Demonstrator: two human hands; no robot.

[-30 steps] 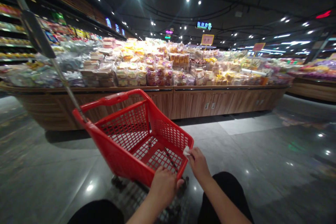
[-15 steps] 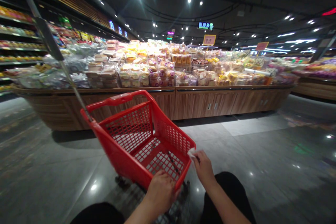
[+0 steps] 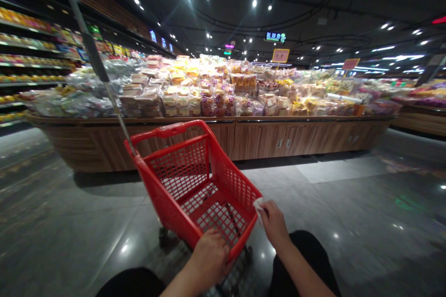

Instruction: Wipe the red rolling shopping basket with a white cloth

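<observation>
A red plastic shopping cart [image 3: 195,223] stands on the floor in front of me, tilted across the view. My left hand [image 3: 213,253] is closed over the rim at the cart's near end, its fingers curled inward. My right hand [image 3: 273,223] pinches a crumpled white wipe [image 3: 259,208] against the outer side of the cart's right near corner. Through the basket's grid floor I see dark parts of the frame below. A grey pole [image 3: 94,55] rises from the left end of the cart's handle.
Behind the cart runs a long wooden display counter [image 3: 258,141] piled with wrapped baked goods [image 3: 216,97]. Stocked shelves [image 3: 28,65] line the far left. A second display [image 3: 421,118] is at the right. Glossy grey tiles [image 3: 334,195] cover the floor around the cart.
The cart and pole appear slightly further right and more upright in view. My left hand stays on the rim, while my right hand and the wipe have shifted slightly right along the corner.
</observation>
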